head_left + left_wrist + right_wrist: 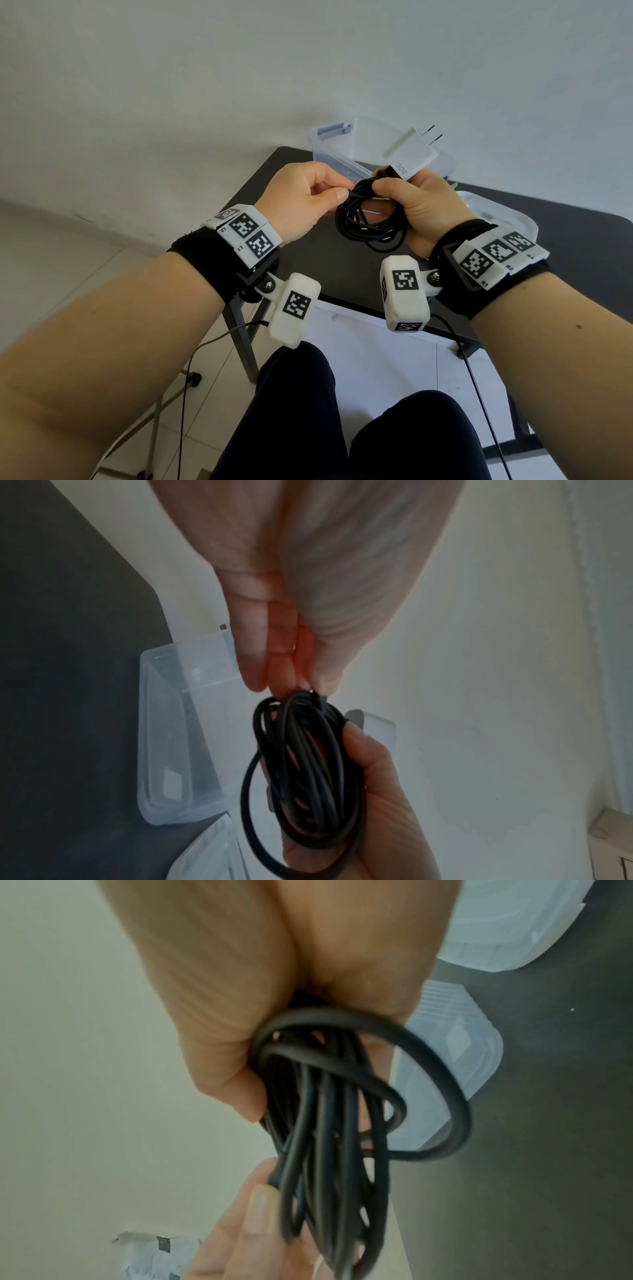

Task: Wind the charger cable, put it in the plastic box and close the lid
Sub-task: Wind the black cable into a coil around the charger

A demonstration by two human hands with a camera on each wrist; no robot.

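The black charger cable (pixel 371 219) is wound into a coil of several loops, held up above the dark table (pixel 565 246). My right hand (pixel 416 205) grips the coil (pixel 329 1123) at its top right, with the white charger plug (pixel 412 152) sticking up above the fingers, prongs up. My left hand (pixel 308 198) pinches the cable at the coil's top left (pixel 308 696). The clear plastic box (pixel 337 144) stands open on the table behind the hands. Its clear lid (pixel 507 219) lies on the table under my right wrist.
The table's near edge runs just below my wrists; my knees (pixel 359 428) are under it. Thin black wires (pixel 479 394) hang from the wrist cameras. A white wall is behind the table, pale floor tiles to the left.
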